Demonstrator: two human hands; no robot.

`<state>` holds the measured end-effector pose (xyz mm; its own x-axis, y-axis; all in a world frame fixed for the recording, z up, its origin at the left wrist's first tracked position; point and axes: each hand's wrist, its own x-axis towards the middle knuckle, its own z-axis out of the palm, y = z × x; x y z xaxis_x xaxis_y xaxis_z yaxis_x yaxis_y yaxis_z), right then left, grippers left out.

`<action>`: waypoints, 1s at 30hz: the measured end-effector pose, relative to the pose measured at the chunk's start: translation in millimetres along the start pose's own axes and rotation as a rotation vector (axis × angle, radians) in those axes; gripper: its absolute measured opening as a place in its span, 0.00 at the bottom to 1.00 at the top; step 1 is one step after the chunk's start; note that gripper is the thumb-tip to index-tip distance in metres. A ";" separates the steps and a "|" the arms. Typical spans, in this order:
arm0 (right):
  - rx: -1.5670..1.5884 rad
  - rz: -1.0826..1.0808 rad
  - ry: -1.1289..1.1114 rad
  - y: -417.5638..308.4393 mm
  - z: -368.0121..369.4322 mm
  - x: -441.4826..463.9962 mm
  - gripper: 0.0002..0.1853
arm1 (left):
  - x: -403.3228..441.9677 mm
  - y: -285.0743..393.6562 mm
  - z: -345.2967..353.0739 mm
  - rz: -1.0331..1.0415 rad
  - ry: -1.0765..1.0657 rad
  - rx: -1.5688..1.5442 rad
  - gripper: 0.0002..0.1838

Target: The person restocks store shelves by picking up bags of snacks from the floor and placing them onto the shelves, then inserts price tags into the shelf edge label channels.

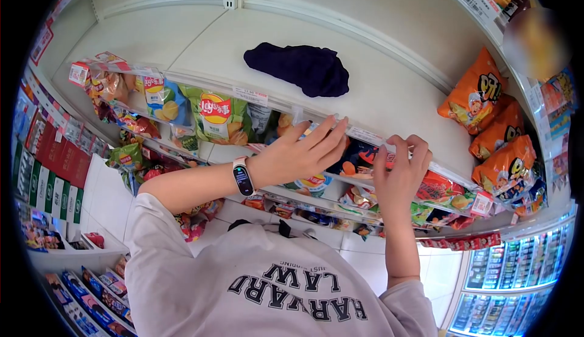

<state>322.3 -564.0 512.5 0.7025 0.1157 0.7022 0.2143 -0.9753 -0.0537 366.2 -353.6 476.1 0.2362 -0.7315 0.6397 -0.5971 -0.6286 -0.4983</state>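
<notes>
My left hand [308, 150], with a fitness band [243, 177] on the wrist, reaches over the shelf's front edge. Its fingers are stretched and apart, with the tips at the price label strip [364, 135]. To the right, my right hand [401, 165] has bent fingers over the same strip; thumb and index finger close about its edge near a whitish label piece. Behind both hands a crumpled dark navy cloth [298, 69] lies on the white shelf [207, 54], touched by neither hand.
Orange snack bags [477, 97] stand at the shelf's right end. Below the front edge hang or stand chip bags, including a green one [217, 117]. More racks line the left, with boxes [55, 160]. A lit drinks cooler [511, 276] is at lower right.
</notes>
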 end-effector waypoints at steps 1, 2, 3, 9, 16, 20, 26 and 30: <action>0.003 0.002 -0.013 -0.4 0.6 0.8 0.14 | 1.9 1.1 -0.8 -0.038 0.012 -0.038 0.15; 0.006 0.004 -0.026 -0.7 1.2 1.2 0.14 | 3.9 2.6 -1.3 -0.076 0.024 -0.076 0.16; 0.016 0.006 -0.026 -1.0 2.3 0.7 0.13 | 5.8 4.1 -1.7 -0.114 0.036 -0.114 0.17; 0.040 -0.031 0.048 -0.7 6.4 0.1 0.11 | 15.2 17.2 4.4 -0.251 0.105 -0.157 0.22; 0.047 0.010 0.041 -3.9 3.0 1.6 0.09 | 19.7 23.5 6.0 -0.333 0.134 -0.225 0.24; 0.020 0.006 0.023 -5.7 1.8 4.5 0.07 | 15.6 25.7 7.2 -0.321 0.129 -0.168 0.24; 0.067 0.025 0.024 -6.9 -2.2 6.4 0.05 | 15.2 30.7 10.4 -0.311 0.142 -0.127 0.23; 0.055 0.000 0.036 -4.1 -1.1 7.3 0.04 | 15.6 32.6 8.7 -0.297 0.129 -0.068 0.22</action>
<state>325.8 -559.3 518.7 0.6779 0.1076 0.7272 0.2520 -0.9633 -0.0924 357.1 -387.9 464.7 0.3113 -0.4771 0.8219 -0.5679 -0.7868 -0.2416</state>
